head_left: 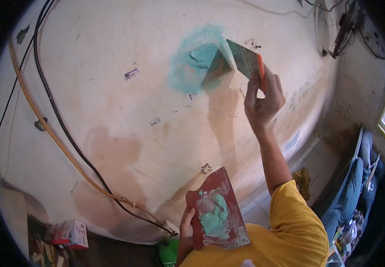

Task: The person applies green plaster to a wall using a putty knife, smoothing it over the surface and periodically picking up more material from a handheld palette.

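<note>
L hand (pixel 186 231) at 6 o'clock, fingers curled round red board (pixel 219 207) w/ green putty (pixel 214 218). R hand (pixel 263 100) at 1 o'clock, fingers closed on orange-handled scraper (pixel 246 60), blade beside green patch (pixel 197 60) on wall (pixel 112 111).

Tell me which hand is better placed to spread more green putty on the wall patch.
Right. The right hand holds the scraper raised beside the green patch on the wall. The left hand is low, holding the red board with putty.
</note>
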Action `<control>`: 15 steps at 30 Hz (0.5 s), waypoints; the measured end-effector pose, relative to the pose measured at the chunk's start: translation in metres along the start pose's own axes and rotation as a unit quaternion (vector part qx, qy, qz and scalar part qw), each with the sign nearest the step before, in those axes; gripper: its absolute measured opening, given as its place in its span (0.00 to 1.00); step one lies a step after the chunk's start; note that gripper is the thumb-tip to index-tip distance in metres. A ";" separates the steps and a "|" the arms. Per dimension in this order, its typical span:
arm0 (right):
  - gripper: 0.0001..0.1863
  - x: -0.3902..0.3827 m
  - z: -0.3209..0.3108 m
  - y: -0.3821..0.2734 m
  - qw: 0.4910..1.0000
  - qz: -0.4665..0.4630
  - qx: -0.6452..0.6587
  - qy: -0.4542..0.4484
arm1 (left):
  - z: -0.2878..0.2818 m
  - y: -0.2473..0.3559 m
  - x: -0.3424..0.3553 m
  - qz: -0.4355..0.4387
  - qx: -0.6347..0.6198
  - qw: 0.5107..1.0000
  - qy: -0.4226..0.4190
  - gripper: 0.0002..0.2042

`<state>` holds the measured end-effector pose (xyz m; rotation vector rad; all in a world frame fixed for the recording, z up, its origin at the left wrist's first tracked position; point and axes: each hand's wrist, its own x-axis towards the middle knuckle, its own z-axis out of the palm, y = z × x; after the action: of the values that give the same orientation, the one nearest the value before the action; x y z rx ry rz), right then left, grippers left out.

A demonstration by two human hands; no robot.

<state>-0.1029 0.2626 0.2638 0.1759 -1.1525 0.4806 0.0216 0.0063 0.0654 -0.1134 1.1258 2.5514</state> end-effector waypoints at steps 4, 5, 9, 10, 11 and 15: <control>0.19 -0.013 0.013 -0.013 0.996 -0.034 -0.081 0.026 | -0.020 0.025 -0.001 0.005 0.057 0.998 -0.014 0.22; 0.19 -0.014 0.016 -0.016 0.993 -0.047 -0.104 0.036 | -0.028 0.032 -0.001 0.001 0.068 0.998 -0.010 0.22; 0.17 -0.020 0.028 -0.034 0.984 -0.063 -0.162 0.046 | -0.064 0.046 0.004 0.010 0.097 0.995 -0.002 0.19; 0.16 -0.018 0.030 -0.038 0.981 -0.063 -0.177 0.050 | -0.069 0.050 0.005 0.004 0.095 0.995 -0.013 0.20; 0.15 -0.018 0.031 -0.043 0.978 -0.063 -0.192 0.055 | -0.074 0.054 0.005 -0.003 0.092 0.995 -0.023 0.21; 0.10 -0.016 0.034 -0.059 0.981 -0.038 -0.186 0.050 | -0.105 0.057 0.015 -0.062 0.029 0.997 -0.047 0.23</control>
<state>-0.1095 0.1934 0.2693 -0.1275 -1.1123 0.1977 -0.0190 -0.1011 0.0305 -0.0479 1.1211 2.3869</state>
